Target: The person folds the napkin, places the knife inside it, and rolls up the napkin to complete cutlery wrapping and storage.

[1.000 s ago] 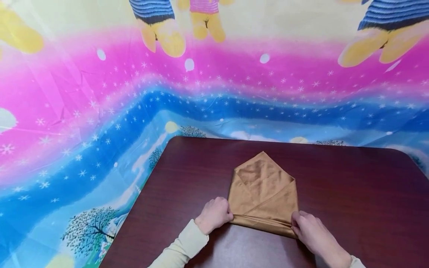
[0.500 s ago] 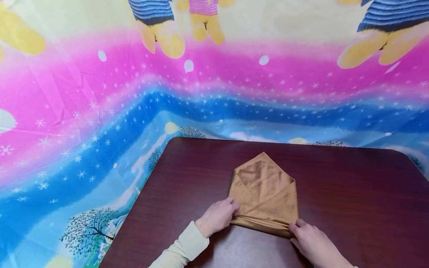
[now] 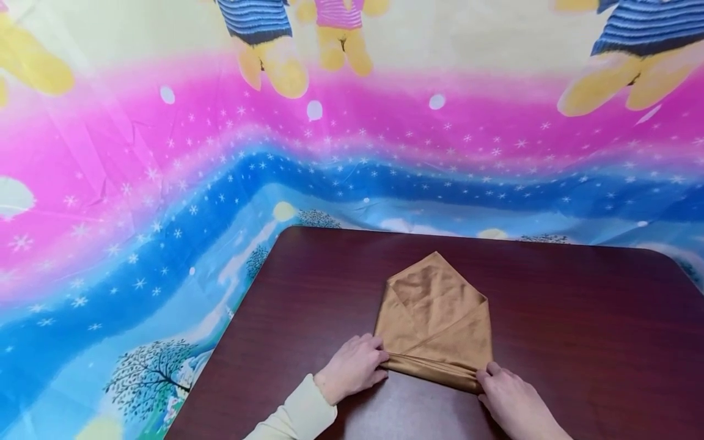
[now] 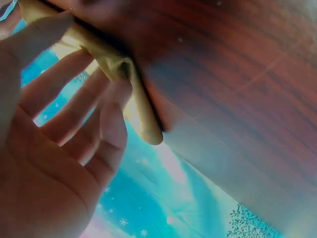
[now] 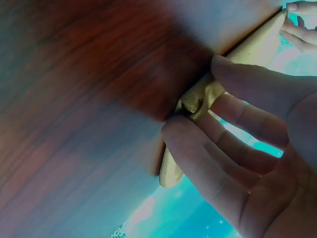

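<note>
A golden-brown satin cloth (image 3: 440, 318) lies folded on the table, its pointed end away from me and a narrow rolled band along the near edge. At the band's left end, my left hand (image 3: 354, 365) holds the cloth, fingers over it and thumb at the near side. My right hand (image 3: 514, 394) pinches the right end between thumb and fingers. In the right wrist view, the roll's open end (image 5: 195, 101) shows between thumb and fingers. The left wrist view shows the left fingers (image 4: 74, 109) spread along the cloth, partly hiding it.
The dark red-brown table (image 3: 577, 324) has rounded far corners and reflects light near its front. Behind it and to the left hangs a printed backdrop (image 3: 352, 134) in pink and blue with snowflakes, trees and bear figures.
The left hand has slid from lying over the cloth's left side back to the rolled edge. The right hand has shifted its hold slightly at the right end. The cloth's folded shape looks the same.
</note>
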Available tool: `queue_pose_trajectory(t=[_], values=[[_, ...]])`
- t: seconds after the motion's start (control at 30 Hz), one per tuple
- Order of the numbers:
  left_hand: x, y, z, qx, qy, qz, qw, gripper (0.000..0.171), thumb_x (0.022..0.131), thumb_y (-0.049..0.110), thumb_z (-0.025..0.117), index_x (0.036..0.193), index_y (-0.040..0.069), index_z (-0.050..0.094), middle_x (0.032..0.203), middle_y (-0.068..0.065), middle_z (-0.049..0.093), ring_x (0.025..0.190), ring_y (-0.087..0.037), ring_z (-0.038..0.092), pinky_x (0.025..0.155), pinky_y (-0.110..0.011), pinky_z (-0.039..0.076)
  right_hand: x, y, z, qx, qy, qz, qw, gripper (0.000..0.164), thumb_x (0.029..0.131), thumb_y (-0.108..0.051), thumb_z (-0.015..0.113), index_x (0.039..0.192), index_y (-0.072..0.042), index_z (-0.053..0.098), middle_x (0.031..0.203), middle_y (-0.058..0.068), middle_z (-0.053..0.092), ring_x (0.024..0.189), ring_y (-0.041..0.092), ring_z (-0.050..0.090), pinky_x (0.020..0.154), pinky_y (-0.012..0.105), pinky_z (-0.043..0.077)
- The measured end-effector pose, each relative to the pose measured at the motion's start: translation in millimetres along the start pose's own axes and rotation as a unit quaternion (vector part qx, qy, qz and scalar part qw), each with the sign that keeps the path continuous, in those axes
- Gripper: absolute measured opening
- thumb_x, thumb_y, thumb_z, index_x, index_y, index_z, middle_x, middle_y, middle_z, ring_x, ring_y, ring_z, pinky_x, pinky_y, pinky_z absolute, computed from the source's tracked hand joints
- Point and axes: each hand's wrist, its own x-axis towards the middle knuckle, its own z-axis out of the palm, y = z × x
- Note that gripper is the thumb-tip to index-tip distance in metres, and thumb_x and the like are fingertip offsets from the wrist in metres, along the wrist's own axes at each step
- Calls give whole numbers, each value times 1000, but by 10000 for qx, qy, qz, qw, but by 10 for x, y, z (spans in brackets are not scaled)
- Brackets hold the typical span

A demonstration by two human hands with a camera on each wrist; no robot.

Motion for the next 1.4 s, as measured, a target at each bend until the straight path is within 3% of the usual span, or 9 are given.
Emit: queue_pose_trajectory(t=[0.1,0.27,0.43,0.7,0.97,1.17,1.4], values=[[-1,-3,7,145,-103,-56,9998,16,79,40,75,84,25,72,89,10,60,80,-10,53,65,-23,40,-3,12,21,-47,173,-51,9998,29,61,-13,85,70,-14,58,71,-4,49,60,15,53,53,33,45],[18,-19,38,508,139,191,9984,19,75,44,77,80,26,74,93,8,56,85,-11,47,67,-22,37,-11,35,33,-170,384,-255,9988,30,57,-14,86,68,-17,59,73,-6,49,68,13,52,56,30,47],[25,-26,18,385,26,286,9988,17,77,38,77,76,22,73,87,8,51,84,-10,50,69,-22,41,6,56,34,-268,666,-653,9953,31,54,-13,87,64,-17,59,72,-8,47,70,13,49,59,28,48],[38,-39,-15,460,-167,102,9987,17,77,42,76,84,27,74,82,10,53,79,-9,53,63,-21,39,32,110,63,-336,709,-889,9929,30,57,-11,81,63,-18,52,65,-7,46,58,14,49,53,29,42],[52,-50,12,389,-213,-145,9989,14,77,37,76,84,27,69,82,10,56,80,-10,55,64,-24,39,48,125,113,-364,1209,-1171,9851,31,52,-7,73,60,-17,45,61,-7,43,54,14,46,48,28,38],[53,-58,42,507,-30,-243,9984,11,74,27,74,81,25,66,80,9,58,76,-12,58,62,-26,39,68,116,193,-458,1810,-1435,9719,21,50,-6,61,61,-12,44,59,-2,42,52,17,41,40,28,33],[43,-106,42,-50,-132,-300,9994,9,82,25,69,91,23,69,87,9,61,78,-12,60,63,-26,43,82,148,193,-587,2018,-1351,9683,16,51,-10,55,60,-11,42,62,-1,41,57,19,41,39,27,29]])
